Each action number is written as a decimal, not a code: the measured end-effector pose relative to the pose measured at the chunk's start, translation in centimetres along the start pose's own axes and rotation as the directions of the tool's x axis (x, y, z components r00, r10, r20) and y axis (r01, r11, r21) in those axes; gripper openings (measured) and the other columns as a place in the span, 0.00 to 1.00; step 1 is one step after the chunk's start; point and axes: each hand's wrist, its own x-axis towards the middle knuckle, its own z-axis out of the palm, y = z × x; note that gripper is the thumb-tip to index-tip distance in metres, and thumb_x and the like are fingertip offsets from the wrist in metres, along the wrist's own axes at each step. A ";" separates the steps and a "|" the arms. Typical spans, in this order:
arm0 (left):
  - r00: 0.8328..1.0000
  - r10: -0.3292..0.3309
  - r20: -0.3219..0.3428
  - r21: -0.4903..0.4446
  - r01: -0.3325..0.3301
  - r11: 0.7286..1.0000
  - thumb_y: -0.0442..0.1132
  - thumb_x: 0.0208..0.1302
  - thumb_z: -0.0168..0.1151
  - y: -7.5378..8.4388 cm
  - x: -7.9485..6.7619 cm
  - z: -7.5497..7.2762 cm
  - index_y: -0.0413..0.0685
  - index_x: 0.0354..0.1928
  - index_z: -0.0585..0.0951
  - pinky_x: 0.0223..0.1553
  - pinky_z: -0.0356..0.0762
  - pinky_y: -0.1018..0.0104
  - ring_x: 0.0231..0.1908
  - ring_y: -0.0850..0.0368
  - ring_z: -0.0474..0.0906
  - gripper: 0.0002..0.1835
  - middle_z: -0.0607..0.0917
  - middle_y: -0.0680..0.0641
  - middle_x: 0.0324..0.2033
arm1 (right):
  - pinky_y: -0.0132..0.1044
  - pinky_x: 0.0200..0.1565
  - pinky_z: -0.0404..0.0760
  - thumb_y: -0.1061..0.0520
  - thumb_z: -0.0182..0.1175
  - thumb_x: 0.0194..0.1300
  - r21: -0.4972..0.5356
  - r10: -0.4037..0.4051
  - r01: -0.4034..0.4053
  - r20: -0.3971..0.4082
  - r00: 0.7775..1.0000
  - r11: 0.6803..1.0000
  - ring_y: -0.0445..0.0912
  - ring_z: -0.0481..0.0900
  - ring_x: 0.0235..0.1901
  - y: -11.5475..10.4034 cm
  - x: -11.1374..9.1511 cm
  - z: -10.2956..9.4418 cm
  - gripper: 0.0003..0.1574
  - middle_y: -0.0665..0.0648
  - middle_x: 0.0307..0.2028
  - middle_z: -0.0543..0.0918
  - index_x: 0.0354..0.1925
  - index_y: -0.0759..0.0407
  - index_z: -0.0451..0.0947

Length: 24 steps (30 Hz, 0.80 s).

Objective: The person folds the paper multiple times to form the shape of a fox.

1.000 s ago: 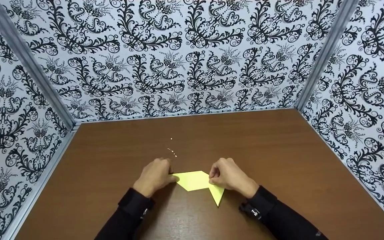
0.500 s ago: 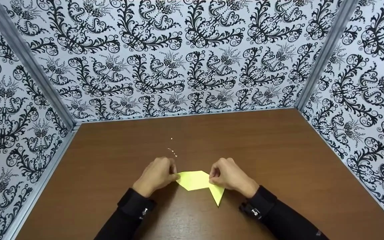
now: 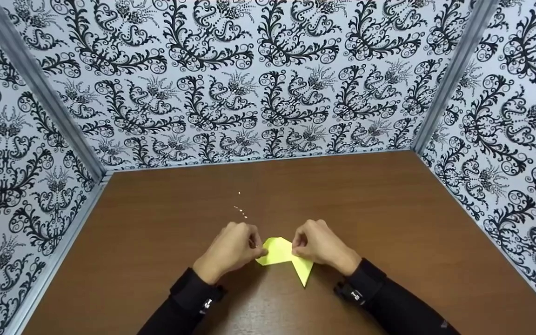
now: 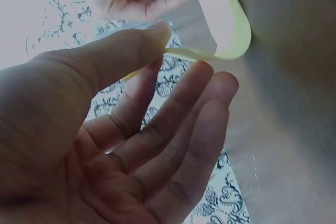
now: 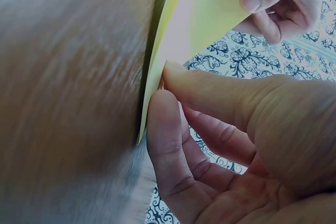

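Note:
A folded sheet of yellow paper [image 3: 278,251] lies between both hands near the middle of the table, with one pointed flap aimed toward the person. My left hand [image 3: 234,249] pinches its left end between thumb and index finger. That end is lifted and bends over in a curve, as the left wrist view shows in the paper [image 4: 234,38]. My right hand [image 3: 319,246] pinches the right part of the sheet by the flap, close to the tabletop. In the right wrist view, thumb and fingertip meet at the edge of the paper [image 5: 178,30].
The brown wooden table [image 3: 333,195] carries a few small white specks [image 3: 241,211] beyond the left hand. Patterned black-and-white panels [image 3: 258,83] with grey metal posts [image 3: 454,79] enclose the table at the back and sides.
My left hand has moved right and lifted the left end of the yellow paper, curling it toward the right hand. The right hand has stayed in place.

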 end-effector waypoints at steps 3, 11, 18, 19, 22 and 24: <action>1.000 0.021 -0.005 -0.005 -0.021 1.000 0.40 0.67 0.88 0.7 -0.1 0.5 0.56 0.27 0.89 0.29 0.75 0.72 0.23 0.69 0.77 0.15 0.90 0.58 0.25 | 0.31 0.37 0.85 0.67 0.83 0.63 -0.002 0.010 -0.010 -0.001 1.000 1.000 0.36 0.84 0.29 0.0 -0.1 0.0 0.09 0.47 0.28 0.94 0.31 0.54 0.95; 0.998 0.059 0.027 -0.067 -0.057 0.996 0.35 0.67 0.86 2.1 -0.4 1.9 0.50 0.30 0.90 0.26 0.73 0.75 0.21 0.71 0.73 0.11 0.90 0.55 0.25 | 0.29 0.34 0.83 0.68 0.82 0.62 -0.012 -0.019 0.019 -0.009 1.000 1.000 0.33 0.82 0.27 0.0 -0.1 -0.1 0.10 0.48 0.27 0.93 0.29 0.55 0.94; 0.997 0.075 0.026 -0.040 -0.074 0.996 0.34 0.65 0.85 2.8 -0.6 2.9 0.52 0.29 0.90 0.26 0.73 0.74 0.22 0.72 0.71 0.10 0.91 0.55 0.26 | 0.29 0.34 0.82 0.68 0.82 0.61 -0.023 -0.024 0.023 -0.013 1.000 0.999 0.33 0.82 0.27 0.1 -0.1 -0.1 0.10 0.48 0.26 0.93 0.29 0.55 0.95; 0.997 0.075 0.024 -0.032 -0.074 0.997 0.35 0.65 0.85 2.8 -0.6 3.0 0.52 0.30 0.90 0.26 0.74 0.74 0.22 0.72 0.71 0.10 0.91 0.56 0.26 | 0.29 0.34 0.82 0.68 0.82 0.61 -0.027 -0.021 0.020 -0.013 1.000 0.999 0.34 0.82 0.27 0.1 -0.1 0.0 0.10 0.48 0.26 0.93 0.29 0.55 0.95; 0.996 0.087 0.018 -0.009 -0.087 0.996 0.36 0.65 0.86 3.0 -0.6 3.3 0.53 0.29 0.89 0.25 0.74 0.76 0.21 0.73 0.71 0.11 0.89 0.58 0.24 | 0.30 0.35 0.83 0.67 0.82 0.61 -0.035 -0.015 0.014 -0.014 1.000 0.999 0.34 0.82 0.27 0.2 0.0 0.0 0.10 0.47 0.27 0.93 0.29 0.54 0.95; 0.994 0.109 0.011 0.003 -0.109 0.994 0.37 0.65 0.87 3.0 -0.7 3.5 0.53 0.30 0.89 0.23 0.71 0.76 0.20 0.74 0.69 0.11 0.87 0.58 0.22 | 0.30 0.35 0.83 0.67 0.82 0.60 -0.037 -0.015 0.014 -0.017 1.000 0.999 0.34 0.82 0.27 0.2 0.0 0.0 0.09 0.47 0.27 0.93 0.29 0.53 0.95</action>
